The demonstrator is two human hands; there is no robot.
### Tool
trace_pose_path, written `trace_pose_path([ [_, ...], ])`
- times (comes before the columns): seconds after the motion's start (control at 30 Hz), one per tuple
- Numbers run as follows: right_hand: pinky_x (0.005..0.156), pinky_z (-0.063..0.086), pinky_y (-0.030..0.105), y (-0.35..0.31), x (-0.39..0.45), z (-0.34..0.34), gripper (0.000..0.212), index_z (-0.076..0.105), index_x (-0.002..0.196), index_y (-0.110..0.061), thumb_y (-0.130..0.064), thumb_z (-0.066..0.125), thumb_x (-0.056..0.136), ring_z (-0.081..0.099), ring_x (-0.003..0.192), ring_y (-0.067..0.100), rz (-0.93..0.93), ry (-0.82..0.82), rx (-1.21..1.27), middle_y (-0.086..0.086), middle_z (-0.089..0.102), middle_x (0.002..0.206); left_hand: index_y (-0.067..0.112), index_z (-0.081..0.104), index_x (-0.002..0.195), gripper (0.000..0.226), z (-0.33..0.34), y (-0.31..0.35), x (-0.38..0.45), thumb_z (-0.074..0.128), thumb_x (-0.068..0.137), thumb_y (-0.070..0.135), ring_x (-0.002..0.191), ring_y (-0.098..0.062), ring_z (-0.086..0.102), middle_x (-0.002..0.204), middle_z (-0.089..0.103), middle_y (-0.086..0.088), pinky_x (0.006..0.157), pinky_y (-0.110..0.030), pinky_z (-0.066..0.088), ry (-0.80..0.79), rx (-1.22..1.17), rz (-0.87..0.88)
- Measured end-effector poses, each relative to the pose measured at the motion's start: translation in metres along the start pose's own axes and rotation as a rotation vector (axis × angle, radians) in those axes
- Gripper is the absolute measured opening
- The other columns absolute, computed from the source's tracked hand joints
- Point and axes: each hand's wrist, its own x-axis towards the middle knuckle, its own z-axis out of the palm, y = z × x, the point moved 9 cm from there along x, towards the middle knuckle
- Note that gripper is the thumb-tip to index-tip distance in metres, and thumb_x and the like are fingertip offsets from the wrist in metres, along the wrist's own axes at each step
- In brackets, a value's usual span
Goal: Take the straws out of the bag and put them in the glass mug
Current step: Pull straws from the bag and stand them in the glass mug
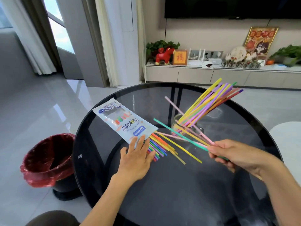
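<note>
A white printed straw bag lies flat on the round dark glass table, its open end toward me. Colourful straws spill from that end onto the table. My left hand lies flat, fingers spread, on the bag's mouth and the spilled straws. My right hand pinches a few straws, green, pink and yellow, that point left in front of the glass mug. The mug stands at mid-table with a large bunch of straws leaning out to the right.
A bin with a red liner stands on the floor left of the table. A low TV cabinet with ornaments and plants runs along the far wall. A pale seat edge shows at right.
</note>
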Motion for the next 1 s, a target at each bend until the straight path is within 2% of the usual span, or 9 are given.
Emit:
trace_pose_path([
  [0.17,0.046,0.031,0.025,-0.016,0.004,0.003,0.027,0.059,0.081,-0.014,-0.029,0.047,0.101,0.035,0.044,0.008,-0.066,0.085,0.145,-0.005,0.046,0.055,0.032,0.010,0.154,0.066,0.001,-0.004,0.000,0.020,0.096,0.062,0.150,-0.014,-0.011,0.164,-0.003,0.011,0.119,-0.048,0.010,-0.057,-0.068,0.027],
  [0.27,0.045,0.036,0.026,-0.042,0.014,0.036,0.027,0.057,0.086,-0.007,-0.024,0.044,0.103,0.041,0.043,0.013,-0.142,0.079,0.289,-0.001,0.049,0.051,0.025,0.013,0.154,0.067,-0.019,0.002,-0.006,0.040,0.098,0.049,0.151,-0.015,0.002,0.164,0.006,0.005,0.119,-0.044,0.019,0.136,-0.221,0.043],
  [0.4,0.049,0.044,0.031,-0.065,0.012,0.102,0.026,0.053,0.089,-0.006,-0.025,0.044,0.104,0.050,0.044,0.020,-0.143,-0.260,0.433,0.009,0.055,0.053,0.009,0.033,0.147,0.073,-0.074,0.038,-0.036,0.060,0.080,0.005,0.145,-0.022,0.030,0.154,0.037,-0.008,0.114,-0.046,0.032,0.619,-0.177,0.355],
  [0.53,0.061,0.046,0.036,-0.083,-0.011,0.135,0.029,0.055,0.088,-0.007,-0.029,0.045,0.103,0.054,0.049,0.024,-0.199,-0.578,0.389,0.010,0.059,0.054,0.007,0.044,0.139,0.059,-0.091,0.060,-0.058,0.063,0.083,0.009,0.141,-0.027,0.038,0.147,0.048,-0.012,0.115,-0.052,0.029,0.817,-0.028,0.531],
  [0.63,0.059,0.046,0.037,-0.094,-0.017,0.132,0.047,0.060,0.090,-0.005,-0.045,0.037,0.102,0.058,0.050,0.026,-0.237,-0.629,0.523,0.014,0.062,0.055,0.008,0.061,0.117,0.034,-0.090,0.061,-0.058,0.058,0.083,0.010,0.116,-0.025,0.058,0.118,0.069,-0.008,0.109,-0.049,0.036,0.743,-0.051,0.596],
  [0.7,0.056,0.047,0.035,-0.096,-0.012,0.122,0.071,0.064,0.091,-0.004,-0.060,0.020,0.098,0.061,0.052,0.027,-0.214,-0.598,0.654,0.017,0.065,0.060,0.014,0.060,0.115,0.037,-0.101,0.059,-0.047,0.047,0.081,0.016,0.097,-0.027,0.062,0.104,0.070,-0.003,0.091,-0.047,0.049,0.521,-0.113,0.469],
  [0.77,0.051,0.048,0.031,-0.095,-0.001,0.107,0.077,0.068,0.081,-0.007,-0.065,0.019,0.093,0.061,0.048,0.026,-0.181,-0.486,0.831,0.016,0.065,0.059,0.021,0.057,0.119,0.037,-0.121,0.052,-0.045,0.044,0.086,0.013,0.095,-0.026,0.061,0.106,0.068,0.001,0.082,-0.042,0.050,0.389,-0.195,0.315],
  [0.93,0.052,0.044,0.031,-0.078,0.015,0.079,0.061,0.067,0.075,-0.008,-0.059,0.040,0.093,0.056,0.047,0.023,-0.127,-0.164,0.995,0.010,0.059,0.058,0.014,0.068,0.100,0.023,-0.146,0.045,-0.049,0.046,0.100,0.007,0.094,-0.017,0.072,0.095,0.075,-0.006,0.091,-0.032,0.056,0.237,-1.189,0.315],
  [1.0,0.055,0.042,0.032,-0.073,0.017,0.075,0.055,0.066,0.075,-0.009,-0.056,0.044,0.093,0.055,0.047,0.022,-0.121,-0.084,0.981,0.008,0.057,0.059,0.010,0.069,0.098,0.023,-0.119,0.045,-0.046,0.047,0.099,0.003,0.101,-0.022,0.071,0.099,0.075,-0.010,0.096,-0.035,0.054,0.148,-1.271,0.316],
])
